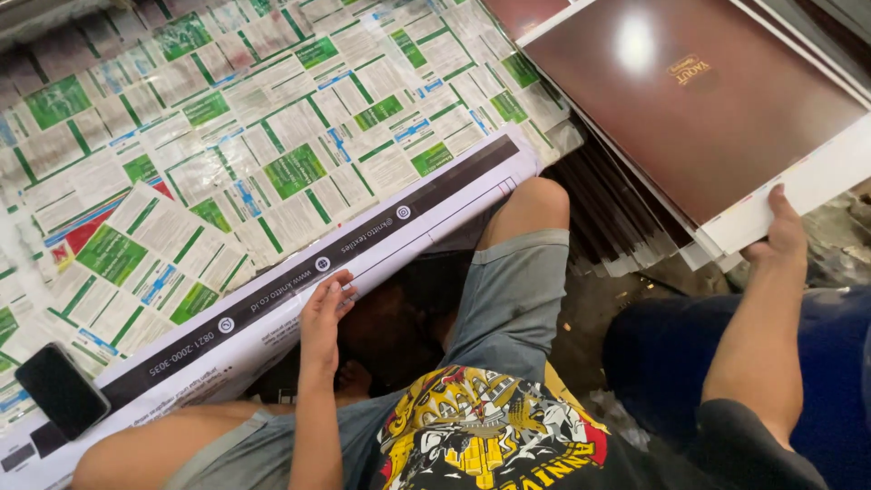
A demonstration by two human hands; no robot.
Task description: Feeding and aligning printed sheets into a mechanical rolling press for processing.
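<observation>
The left hand [325,313] rests with loosely curled fingers on the edge of a long white sheet [272,308] with a black stripe, which lies across the person's lap and over a spread of green-and-white printed sheets [272,136]. The right hand [778,234] grips the white corner of a glossy brown sheet [689,109] atop a stack on the right. A black phone [60,390] lies at the lower left, on the printed sheets.
</observation>
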